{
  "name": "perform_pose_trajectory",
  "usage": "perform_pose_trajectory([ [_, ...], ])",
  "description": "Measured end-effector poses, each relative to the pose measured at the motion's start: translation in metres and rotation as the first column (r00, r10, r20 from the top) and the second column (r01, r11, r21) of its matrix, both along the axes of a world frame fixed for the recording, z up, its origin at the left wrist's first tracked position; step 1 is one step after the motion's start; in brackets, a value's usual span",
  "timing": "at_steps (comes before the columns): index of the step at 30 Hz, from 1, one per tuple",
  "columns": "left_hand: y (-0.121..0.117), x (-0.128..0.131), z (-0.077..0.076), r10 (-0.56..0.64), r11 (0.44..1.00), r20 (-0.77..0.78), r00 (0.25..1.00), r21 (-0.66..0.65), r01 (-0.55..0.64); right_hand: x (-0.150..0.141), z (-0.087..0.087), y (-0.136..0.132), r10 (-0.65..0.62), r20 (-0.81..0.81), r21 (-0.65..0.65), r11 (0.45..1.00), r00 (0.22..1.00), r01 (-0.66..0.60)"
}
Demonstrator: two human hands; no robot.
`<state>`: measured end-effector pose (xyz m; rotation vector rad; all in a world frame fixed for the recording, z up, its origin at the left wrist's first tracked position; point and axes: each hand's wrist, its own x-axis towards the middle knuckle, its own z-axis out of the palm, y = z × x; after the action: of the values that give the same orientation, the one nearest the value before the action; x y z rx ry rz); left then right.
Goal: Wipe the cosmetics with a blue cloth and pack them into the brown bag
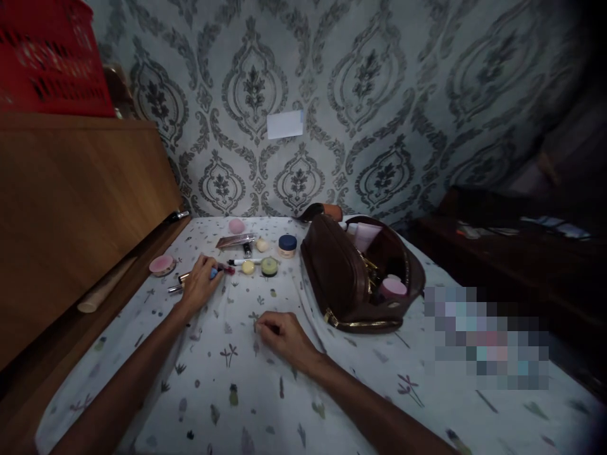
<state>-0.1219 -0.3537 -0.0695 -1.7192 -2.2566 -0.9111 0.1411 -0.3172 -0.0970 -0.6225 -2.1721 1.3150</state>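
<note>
My left hand reaches over the cosmetics at the left, its fingers closed around a small tube with a dark red end, like a lip gloss. A blue piece shows by the fingertips. Partly beneath this hand lie a gold-and-black tube and a silver stick. My right hand rests on the patterned cloth with curled fingers and nothing visible in them. Close to it stands a brown cosmetic bag, unzipped, with a pink tube and a pink-lidded jar inside.
A pink compact, green pot, yellow pot, blue-lidded jar, white pen and pink sponge lie about. A wooden cabinet borders the left, bearing a red basket. A blurred patch covers something at right.
</note>
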Motion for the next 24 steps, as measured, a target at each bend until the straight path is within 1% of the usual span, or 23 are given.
perform_pose_trajectory([
  [2,-0.005,0.000,0.002,0.018,0.999,-0.046,0.999,-0.039,-0.020,0.000,-0.001,-0.001,-0.012,-0.001,-0.002,1.000,1.000,0.012],
  [6,-0.010,0.000,0.006,0.072,0.985,-0.207,0.976,-0.142,-0.102,0.000,-0.001,-0.001,-0.016,0.003,0.005,1.000,1.000,0.016],
  [8,-0.011,0.000,0.007,0.083,0.980,-0.234,0.969,-0.156,-0.122,0.000,-0.001,0.000,-0.013,0.002,0.009,1.000,1.000,0.013],
  [10,-0.014,0.000,0.006,0.079,0.984,-0.226,0.971,-0.139,-0.112,0.000,-0.001,0.000,-0.018,0.000,0.010,1.000,1.000,0.018],
  [14,-0.019,-0.010,0.008,0.056,0.997,-0.132,0.990,-0.037,-0.061,0.001,0.000,0.001,-0.007,-0.006,0.020,1.000,1.000,0.008],
  [18,-0.024,-0.029,0.017,0.154,0.988,-0.077,0.985,0.029,-0.152,0.002,0.004,0.000,0.011,-0.020,0.022,1.000,1.000,-0.011],
  [20,-0.024,-0.033,0.019,0.168,0.985,-0.059,0.984,0.041,-0.166,0.002,0.005,-0.001,0.016,-0.017,0.024,1.000,1.000,-0.016],
  [22,-0.021,-0.029,0.019,0.130,0.991,-0.047,0.990,0.030,-0.129,0.002,0.005,-0.002,0.014,-0.011,0.031,0.999,1.000,-0.014],
  [24,-0.017,-0.019,0.016,0.065,0.998,-0.056,0.996,-0.014,-0.065,0.001,0.005,-0.002,-0.001,-0.005,0.034,0.999,1.000,0.002],
])
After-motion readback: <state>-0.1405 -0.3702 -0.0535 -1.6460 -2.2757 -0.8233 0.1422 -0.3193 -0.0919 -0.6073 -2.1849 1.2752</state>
